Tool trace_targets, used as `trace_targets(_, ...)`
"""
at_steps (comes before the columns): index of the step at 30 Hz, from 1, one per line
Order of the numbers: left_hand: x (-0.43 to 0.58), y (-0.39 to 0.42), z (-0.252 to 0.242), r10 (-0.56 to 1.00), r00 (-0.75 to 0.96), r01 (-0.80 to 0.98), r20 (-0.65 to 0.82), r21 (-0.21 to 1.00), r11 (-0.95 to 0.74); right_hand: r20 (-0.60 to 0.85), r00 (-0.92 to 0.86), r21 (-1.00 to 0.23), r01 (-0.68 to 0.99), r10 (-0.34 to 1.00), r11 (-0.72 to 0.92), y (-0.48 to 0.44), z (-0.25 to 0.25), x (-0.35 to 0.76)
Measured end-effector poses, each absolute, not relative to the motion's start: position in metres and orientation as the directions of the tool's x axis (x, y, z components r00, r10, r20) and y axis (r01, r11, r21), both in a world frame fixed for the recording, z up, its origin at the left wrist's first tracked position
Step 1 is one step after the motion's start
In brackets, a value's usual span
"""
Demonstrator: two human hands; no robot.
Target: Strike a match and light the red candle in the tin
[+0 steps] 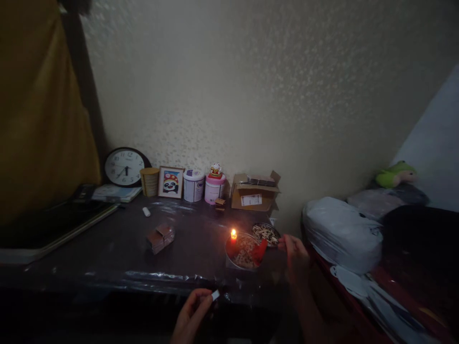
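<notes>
My left hand point(193, 310) is closed in a pinch on a small white rectangular piece point(215, 295) in front of the table's front edge. My right hand point(297, 253) has its fingers pinched together at the right rim of a dark round dish point(266, 233) of pale thin sticks; what they hold, if anything, is too small to make out. Left of that dish stands a round container point(244, 258) with a light brown, lumpy filling. A lit red candle point(233, 242) rises at its left side, and a red object point(259, 252) rests at its right.
Along the wall stand a clock point(125, 167), a framed panda picture point(171, 182), two tins and a cardboard box point(253, 193). A wrapped brown stack point(160, 239) lies on the dark table point(118, 248). White bags point(342, 234) lie at the right.
</notes>
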State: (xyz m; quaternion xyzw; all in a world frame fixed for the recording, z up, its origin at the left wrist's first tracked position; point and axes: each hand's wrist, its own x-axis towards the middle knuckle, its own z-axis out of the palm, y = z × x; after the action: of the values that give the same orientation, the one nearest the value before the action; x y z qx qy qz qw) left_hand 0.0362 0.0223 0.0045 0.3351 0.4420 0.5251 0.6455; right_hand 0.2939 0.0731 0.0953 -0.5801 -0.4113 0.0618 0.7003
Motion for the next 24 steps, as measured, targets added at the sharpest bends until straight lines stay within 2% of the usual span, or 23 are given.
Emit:
trace_targets(1,0.036,0.022,0.004,0.979,0.036,-0.353,-0.202,0.914,0.201,0.513,0.618,-0.857,0.411,0.596,0.312,0.057,0.094,0.277)
trace_targets(4,0.037,0.020,0.003,0.992,0.010,-0.287,-0.128,0.950,0.125,0.509,0.233,-0.794,0.499,0.829,0.347,0.017,0.077,0.223)
trace_targets(5,0.037,0.019,0.003,0.995,0.014,-0.276,-0.097,0.956,0.097,0.538,0.118,-0.752,0.514,0.835,0.412,0.009,0.069,0.207)
trace_targets(8,0.035,0.015,0.007,0.997,0.066,-0.267,-0.028,0.963,0.045,0.564,-0.034,-0.668,0.568,0.825,0.480,-0.003,0.044,0.177)
trace_targets(13,0.028,0.016,0.007,0.980,0.196,-0.163,0.046,0.987,-0.013,0.516,-0.123,-0.651,0.587,0.848,0.482,-0.003,0.024,0.176)
trace_targets(19,0.030,0.020,-0.010,0.975,0.190,-0.184,0.118,0.979,-0.083,0.478,-0.155,-0.650,0.600,0.865,0.467,0.000,0.015,0.182)
trace_targets(24,0.028,0.020,-0.013,0.966,0.191,-0.189,0.176,0.972,-0.140,0.486,-0.195,-0.592,0.644,0.852,0.485,0.002,0.008,0.184)
